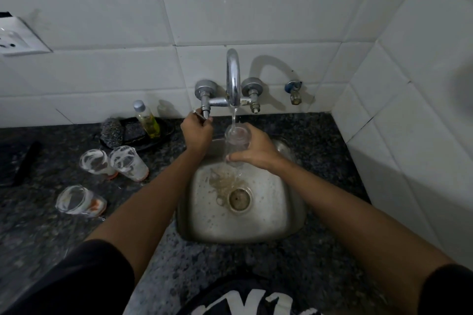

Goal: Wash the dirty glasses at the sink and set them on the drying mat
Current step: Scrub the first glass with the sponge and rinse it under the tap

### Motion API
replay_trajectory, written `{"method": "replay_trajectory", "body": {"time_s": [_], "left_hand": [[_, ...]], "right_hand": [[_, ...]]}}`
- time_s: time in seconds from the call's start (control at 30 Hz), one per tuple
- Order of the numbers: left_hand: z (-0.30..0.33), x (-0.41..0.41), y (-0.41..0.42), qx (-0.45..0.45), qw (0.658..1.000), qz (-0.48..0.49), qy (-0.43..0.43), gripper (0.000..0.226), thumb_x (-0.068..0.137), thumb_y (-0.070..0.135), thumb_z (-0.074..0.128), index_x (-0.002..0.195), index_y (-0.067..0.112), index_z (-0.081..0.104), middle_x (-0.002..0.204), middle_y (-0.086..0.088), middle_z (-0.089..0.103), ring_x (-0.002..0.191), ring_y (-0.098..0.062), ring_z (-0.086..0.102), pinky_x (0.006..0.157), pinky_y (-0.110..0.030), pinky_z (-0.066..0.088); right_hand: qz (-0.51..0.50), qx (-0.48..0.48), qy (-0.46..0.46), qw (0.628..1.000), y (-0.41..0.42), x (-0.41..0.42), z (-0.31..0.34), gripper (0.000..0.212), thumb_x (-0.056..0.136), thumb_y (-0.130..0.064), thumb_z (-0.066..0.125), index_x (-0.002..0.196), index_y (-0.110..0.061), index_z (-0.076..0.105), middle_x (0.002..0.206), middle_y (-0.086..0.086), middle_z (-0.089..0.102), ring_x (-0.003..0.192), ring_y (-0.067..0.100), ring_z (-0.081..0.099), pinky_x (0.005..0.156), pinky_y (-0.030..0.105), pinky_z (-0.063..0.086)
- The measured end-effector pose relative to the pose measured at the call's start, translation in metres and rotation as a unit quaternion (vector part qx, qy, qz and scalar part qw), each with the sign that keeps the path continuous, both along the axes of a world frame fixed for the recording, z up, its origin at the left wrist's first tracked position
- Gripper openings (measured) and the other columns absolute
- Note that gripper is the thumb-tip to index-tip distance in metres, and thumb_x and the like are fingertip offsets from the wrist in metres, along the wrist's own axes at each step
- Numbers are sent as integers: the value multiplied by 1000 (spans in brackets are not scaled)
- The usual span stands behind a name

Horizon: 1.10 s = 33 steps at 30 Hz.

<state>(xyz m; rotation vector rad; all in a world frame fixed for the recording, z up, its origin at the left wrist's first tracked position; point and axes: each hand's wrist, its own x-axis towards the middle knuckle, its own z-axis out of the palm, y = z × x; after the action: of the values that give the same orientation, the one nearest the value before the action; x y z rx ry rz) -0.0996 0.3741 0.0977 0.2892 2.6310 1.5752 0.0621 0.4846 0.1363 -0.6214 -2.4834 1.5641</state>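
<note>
Head camera looks down at a small steel sink (268, 215) set in a dark speckled counter (294, 263). My right hand (256, 152) holds a clear glass (236, 142) over the back part of the sink, under the spout of the tap (233, 77). The glass is tilted: its long axis runs from the mouth, which points up and toward the wall, down to the base, which points toward me and the basin. A thin stream of water (234, 116) falls into the mouth, and water runs out below my hand into the sink. My right fingers and thumb are curled around the lower part of the glass and grip it.

My left hand (197, 133) is closed around the left tap handle (202, 116), the fingers wrapped on it. The two hands are near each other but do not touch.

On the counter left of the sink stand two soapy glasses (114, 162), upright and just beside each other, mouths up. A third soapy glass (80, 201) lies on its side nearer to me, its mouth pointing left. Behind them, a dark tray (163, 137) holds a scrubber (111, 133) and a bottle of yellow liquid (147, 119).
</note>
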Motion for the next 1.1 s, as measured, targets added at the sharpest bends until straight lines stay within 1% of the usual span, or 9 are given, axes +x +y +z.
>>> {"method": "replay_trajectory", "body": {"time_s": [0.07, 0.1, 0.27, 0.47, 0.6, 0.7, 0.83, 0.93, 1.1], "left_hand": [[2, 0, -2, -35, 999, -18, 23, 17, 94, 14, 75, 103, 0, 69, 97, -13, 75, 86, -23, 67, 72, -24, 43], [3, 1, -3, -50, 998, -26, 32, 19, 95, 14, 73, 105, -1, 68, 99, -16, 75, 89, -28, 69, 73, -25, 42], [15, 9, -6, -147, 984, -74, 72, 25, 101, 10, 65, 121, -4, 62, 115, -28, 70, 108, -46, 66, 90, -47, 50], [24, 13, -9, -188, 973, -101, 86, 25, 102, 11, 63, 123, -2, 58, 114, -27, 71, 107, -45, 67, 90, -48, 52], [26, 11, -20, -188, 969, -125, 103, 20, 101, 10, 63, 116, -2, 58, 105, -28, 71, 96, -48, 67, 79, -51, 52], [24, 13, -35, -179, 965, -132, 142, 17, 100, 7, 56, 115, 1, 61, 97, -25, 73, 87, -47, 69, 71, -49, 51], [26, 29, -55, -126, 972, -136, 145, 28, 97, 12, 64, 124, 6, 64, 107, -17, 78, 93, -36, 74, 80, -43, 61], [24, 36, -70, -123, 969, -150, 153, 35, 93, 22, 70, 126, 10, 64, 110, -15, 78, 97, -36, 76, 82, -48, 62], [27, 49, -86, -123, 971, -146, 147, 43, 92, 29, 75, 129, 10, 67, 119, -12, 77, 106, -31, 75, 89, -42, 61]], "right_hand": [[1, 8, 4, 1000, 1, -1, 3, 69, 62, -19, 100, 122, -22, 66, 110, -10, 73, 99, 1, 70, 83, 15, 54], [2, 12, 5, 1000, 1, -1, 3, 68, 62, -19, 100, 121, -22, 66, 109, -9, 74, 98, 2, 70, 83, 16, 54], [-2, 32, 11, 999, 1, -2, 8, 65, 62, -19, 99, 118, -20, 67, 106, -10, 74, 97, 2, 70, 84, 17, 54], [-7, 33, 21, 999, 1, 0, 15, 67, 62, -16, 99, 120, -19, 67, 107, -11, 74, 96, -5, 68, 81, 8, 51], [-11, 35, 33, 999, 1, -1, 24, 74, 63, -19, 99, 127, -18, 64, 111, -9, 73, 100, 3, 70, 88, 19, 54], [-16, 27, 47, 998, 1, -3, 32, 78, 67, -20, 97, 134, -19, 59, 117, -8, 71, 106, 6, 69, 91, 20, 52], [-22, 30, 37, 999, 1, -3, 33, 79, 66, -22, 98, 134, -20, 58, 119, -7, 70, 109, 10, 68, 95, 28, 55], [-9, 45, 16, 999, -1, 1, 26, 80, 62, -26, 98, 132, -20, 59, 118, -6, 72, 107, 10, 70, 100, 39, 58], [-56, 70, 58, 994, -14, 9, 23, 75, 63, -32, 98, 128, -20, 63, 113, -8, 73, 102, 8, 71, 95, 33, 59]]}}
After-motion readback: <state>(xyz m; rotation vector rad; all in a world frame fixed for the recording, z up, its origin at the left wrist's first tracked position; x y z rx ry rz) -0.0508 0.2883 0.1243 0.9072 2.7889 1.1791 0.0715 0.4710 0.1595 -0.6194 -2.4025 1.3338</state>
